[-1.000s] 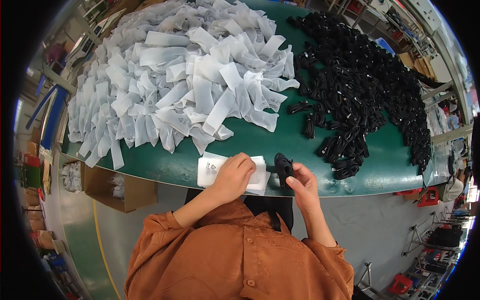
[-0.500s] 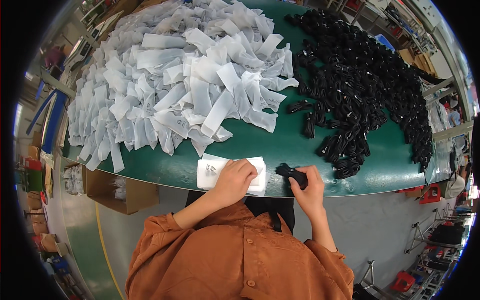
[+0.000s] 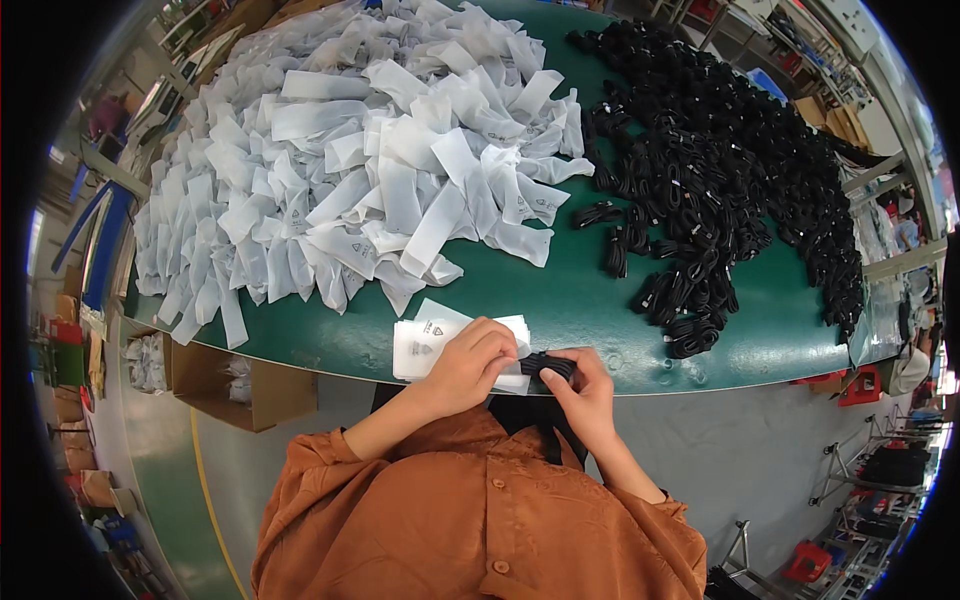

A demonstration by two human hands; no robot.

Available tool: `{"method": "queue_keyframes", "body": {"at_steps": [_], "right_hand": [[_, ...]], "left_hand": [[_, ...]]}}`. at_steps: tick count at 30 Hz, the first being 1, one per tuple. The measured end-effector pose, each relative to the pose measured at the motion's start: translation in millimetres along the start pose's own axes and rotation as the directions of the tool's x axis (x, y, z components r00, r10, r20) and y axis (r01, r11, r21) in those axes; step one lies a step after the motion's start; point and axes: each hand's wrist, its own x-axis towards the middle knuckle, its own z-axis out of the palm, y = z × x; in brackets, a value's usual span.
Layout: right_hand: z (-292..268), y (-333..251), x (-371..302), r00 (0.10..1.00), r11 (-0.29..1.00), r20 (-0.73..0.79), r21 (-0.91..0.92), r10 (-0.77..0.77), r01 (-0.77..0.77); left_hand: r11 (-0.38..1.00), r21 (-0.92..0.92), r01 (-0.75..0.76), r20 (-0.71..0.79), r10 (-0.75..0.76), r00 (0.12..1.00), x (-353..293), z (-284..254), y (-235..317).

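Observation:
A stack of flat, whitish translucent bags (image 3: 412, 352) lies at the near edge of the green table. Over its right part, my left hand (image 3: 468, 362) is closed, thumb and fingers pinching the right end of the top bag. My right hand (image 3: 586, 392) grips a coiled black cable (image 3: 549, 364) between thumb and fingers. The cable's left end is right at the bag's end, beside my left fingertips. Whether it is inside the bag's mouth I cannot tell.
A large heap of filled white bags (image 3: 330, 190) covers the table's left and middle. Many bundled black cables (image 3: 700, 220) lie on the right, over the green table top (image 3: 560, 290). Below the left edge stands an open cardboard box (image 3: 285, 385) with white bags in it.
My right hand has moved left with the black cable, bringing it against the end of the bag stack. The top bag has shifted and tilted slightly under my left hand.

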Motion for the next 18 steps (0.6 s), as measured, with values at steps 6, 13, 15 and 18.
{"method": "queue_keyframes", "body": {"at_steps": [6,13,15,18], "right_hand": [[5.4,6.2,-1.9,0.994,0.979,0.108,0.197,0.029,-0.05],[-6.4,-6.4,18.6,0.727,0.691,0.207,-0.226,-0.655,0.687],[0.9,-19.3,14.9,0.944,0.943,0.019,-0.043,-0.328,0.329],[9.5,-5.1,14.6,0.996,0.986,0.015,0.143,-0.085,0.082]], "left_hand": [[0.991,0.066,-0.117,0.019,0.116,0.993,10.3,-6.0,4.3],[1.0,-0.023,-0.005,0.016,0.006,1.0,15.4,-14.7,4.5],[0.999,0.019,-0.034,0.012,0.034,0.999,19.1,-14.8,8.6],[0.998,0.046,-0.045,0.003,0.045,0.999,25.3,-15.7,12.5]]}}
